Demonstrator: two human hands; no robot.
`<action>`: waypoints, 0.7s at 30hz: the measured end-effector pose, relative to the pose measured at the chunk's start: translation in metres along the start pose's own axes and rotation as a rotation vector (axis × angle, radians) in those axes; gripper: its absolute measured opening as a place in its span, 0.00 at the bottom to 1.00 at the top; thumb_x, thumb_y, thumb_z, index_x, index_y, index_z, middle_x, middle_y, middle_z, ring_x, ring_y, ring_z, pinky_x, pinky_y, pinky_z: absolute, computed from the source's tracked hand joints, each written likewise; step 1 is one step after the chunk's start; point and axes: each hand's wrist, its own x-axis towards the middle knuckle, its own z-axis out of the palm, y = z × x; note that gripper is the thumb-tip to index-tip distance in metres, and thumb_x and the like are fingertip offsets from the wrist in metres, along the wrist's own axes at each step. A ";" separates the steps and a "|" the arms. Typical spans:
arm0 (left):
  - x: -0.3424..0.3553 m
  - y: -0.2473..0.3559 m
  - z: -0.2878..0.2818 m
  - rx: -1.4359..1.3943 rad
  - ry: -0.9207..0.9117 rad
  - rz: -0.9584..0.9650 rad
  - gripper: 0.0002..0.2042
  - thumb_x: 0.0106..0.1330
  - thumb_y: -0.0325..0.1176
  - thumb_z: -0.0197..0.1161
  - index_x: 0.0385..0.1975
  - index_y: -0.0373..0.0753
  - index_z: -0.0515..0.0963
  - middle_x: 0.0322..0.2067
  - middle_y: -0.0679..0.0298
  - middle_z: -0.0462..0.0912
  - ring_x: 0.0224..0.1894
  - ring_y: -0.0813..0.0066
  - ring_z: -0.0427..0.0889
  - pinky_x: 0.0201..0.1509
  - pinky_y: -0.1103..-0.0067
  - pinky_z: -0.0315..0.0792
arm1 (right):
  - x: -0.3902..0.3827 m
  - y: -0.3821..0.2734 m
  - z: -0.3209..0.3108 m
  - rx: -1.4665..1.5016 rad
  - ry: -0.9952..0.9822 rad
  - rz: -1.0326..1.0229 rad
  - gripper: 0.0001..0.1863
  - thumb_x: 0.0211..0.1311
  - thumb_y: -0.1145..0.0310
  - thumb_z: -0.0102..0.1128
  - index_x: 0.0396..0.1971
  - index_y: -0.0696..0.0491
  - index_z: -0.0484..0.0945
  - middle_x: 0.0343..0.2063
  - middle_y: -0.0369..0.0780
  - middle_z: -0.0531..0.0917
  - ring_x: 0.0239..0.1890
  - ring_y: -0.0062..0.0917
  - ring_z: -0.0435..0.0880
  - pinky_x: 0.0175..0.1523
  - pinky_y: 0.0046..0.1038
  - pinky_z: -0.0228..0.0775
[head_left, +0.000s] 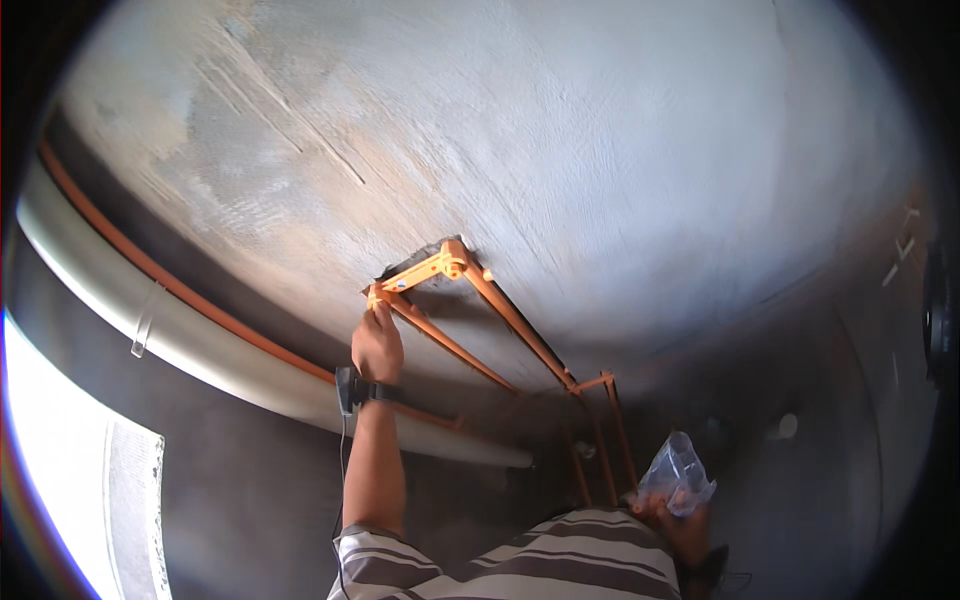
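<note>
My left hand (378,340) is raised, its fingers closed around the left end of an orange wall-mount pipe fitting (425,272). The fitting sits in a rough-edged recess in grey plaster, with an elbow at its right end. Two orange pipes (515,322) run away from it, one from each end. Low at the right, my right hand (685,525) holds a clear plastic bag (676,470), its fingers partly hidden behind the crumpled film. What the bag contains, if anything, cannot be made out.
A thick white pipe (230,345) curves along the left with an orange pipe (180,290) beside it. More orange pipes (605,450) stand beyond my striped shirt. A bright opening (50,450) lies at the far left. A cable hangs from the black wrist device (347,390).
</note>
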 end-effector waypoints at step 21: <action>-0.078 -0.056 0.165 -0.796 -0.492 -0.766 0.21 0.77 0.55 0.46 0.25 0.48 0.71 0.20 0.73 0.69 0.21 0.78 0.66 0.24 0.77 0.63 | -0.038 0.016 -0.126 -0.210 0.245 0.011 0.22 0.59 0.63 0.71 0.52 0.55 0.79 0.45 0.47 0.84 0.48 0.42 0.84 0.54 0.37 0.76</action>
